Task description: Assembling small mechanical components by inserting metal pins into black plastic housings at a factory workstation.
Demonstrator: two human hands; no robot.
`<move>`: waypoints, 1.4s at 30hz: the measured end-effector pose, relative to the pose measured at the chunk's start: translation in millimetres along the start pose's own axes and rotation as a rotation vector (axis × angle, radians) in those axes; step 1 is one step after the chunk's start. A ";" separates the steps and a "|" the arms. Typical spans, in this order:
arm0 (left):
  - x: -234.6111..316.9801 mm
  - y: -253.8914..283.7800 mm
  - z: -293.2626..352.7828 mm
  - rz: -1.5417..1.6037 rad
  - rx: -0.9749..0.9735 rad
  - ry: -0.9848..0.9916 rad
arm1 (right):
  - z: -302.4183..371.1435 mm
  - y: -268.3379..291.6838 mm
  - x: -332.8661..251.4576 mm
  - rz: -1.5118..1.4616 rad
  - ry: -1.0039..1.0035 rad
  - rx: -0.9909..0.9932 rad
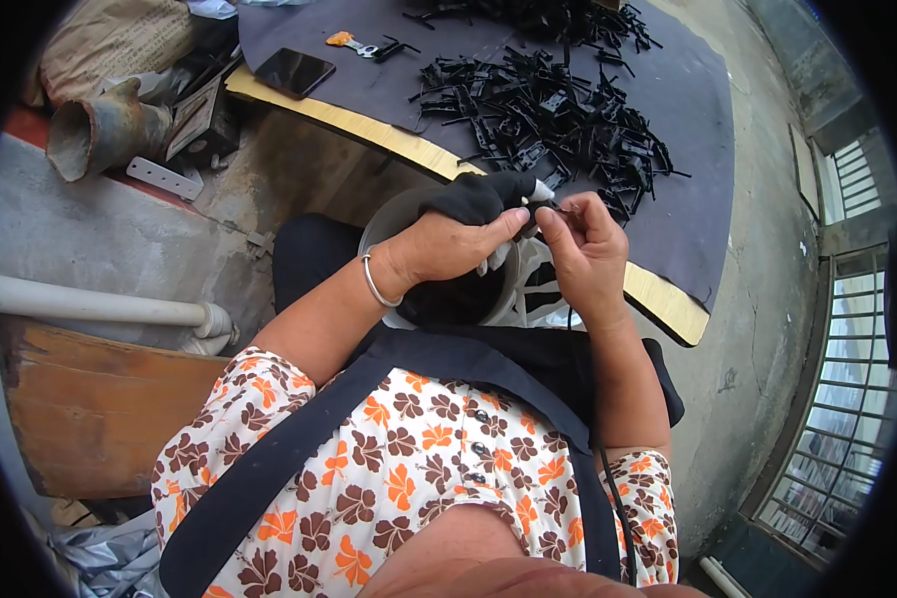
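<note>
Between your pinching left hand (455,245) and right hand (586,261) is a small dark part (539,207), over the bucket (379,227) beside the desk (696,130); beyond its yellow near edge lies the black heap (558,122), with bare surface toward the phone (295,73).

The head-worn fisheye view looks steeply down over the floral-print blouse (369,458) (very near, filling the lower middle), past the left hand (456,242) and right hand (590,254), and forward onto the grey-covered table (369,88) farther off.
</note>
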State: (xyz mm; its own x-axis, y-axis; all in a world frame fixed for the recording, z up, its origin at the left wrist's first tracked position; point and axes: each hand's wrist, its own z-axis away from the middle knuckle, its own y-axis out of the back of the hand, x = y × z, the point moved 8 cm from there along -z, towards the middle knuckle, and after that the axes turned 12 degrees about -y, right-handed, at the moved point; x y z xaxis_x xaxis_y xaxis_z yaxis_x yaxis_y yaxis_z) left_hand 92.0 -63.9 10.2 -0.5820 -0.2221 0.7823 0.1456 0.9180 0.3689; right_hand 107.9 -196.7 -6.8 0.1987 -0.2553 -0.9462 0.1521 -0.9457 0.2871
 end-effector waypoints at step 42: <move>1.9 -6.7 17.0 0.045 0.004 0.071 | 3.1 -18.0 -5.3 -0.074 -0.117 -0.311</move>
State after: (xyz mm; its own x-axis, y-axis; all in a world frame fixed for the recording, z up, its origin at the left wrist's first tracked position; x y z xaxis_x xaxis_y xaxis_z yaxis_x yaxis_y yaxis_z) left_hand 76.3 -64.9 0.6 -0.5170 -0.2029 0.8316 0.1674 0.9288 0.3307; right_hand 101.1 -178.9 -7.5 0.0666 -0.2266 -0.9717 0.4538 -0.8605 0.2318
